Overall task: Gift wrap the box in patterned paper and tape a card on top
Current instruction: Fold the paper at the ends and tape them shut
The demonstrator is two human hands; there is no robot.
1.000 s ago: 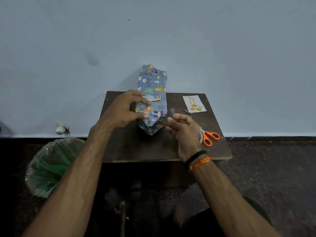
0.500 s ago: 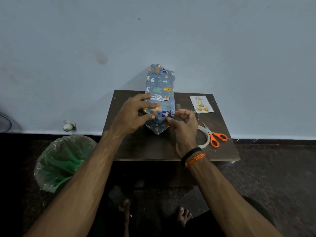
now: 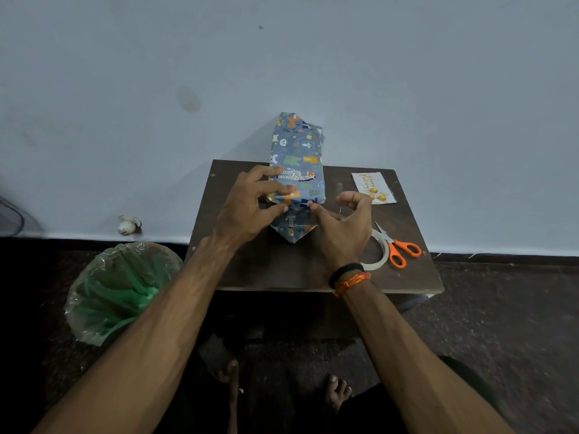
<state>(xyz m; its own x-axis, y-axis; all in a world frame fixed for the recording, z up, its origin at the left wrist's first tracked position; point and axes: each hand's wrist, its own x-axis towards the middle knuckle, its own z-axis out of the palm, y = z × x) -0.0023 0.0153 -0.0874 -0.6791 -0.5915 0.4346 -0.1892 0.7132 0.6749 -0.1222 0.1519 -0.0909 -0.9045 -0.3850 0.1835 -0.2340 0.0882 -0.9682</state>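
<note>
Since the earlier frame, the right hand (image 3: 343, 227) has swung its index fingertip onto the near end fold of the wrapped box (image 3: 297, 164), fingers loosely curled, gripping nothing visible. Opposite it, the left hand (image 3: 250, 208) pinches the same fold between thumb and fingers. Beyond the right hand lies the card (image 3: 372, 187); just right of its wrist sit the tape roll (image 3: 380, 255) and scissors (image 3: 399, 247), all on the table (image 3: 282, 267).

Black and orange bands (image 3: 347, 277), right wrist
</note>
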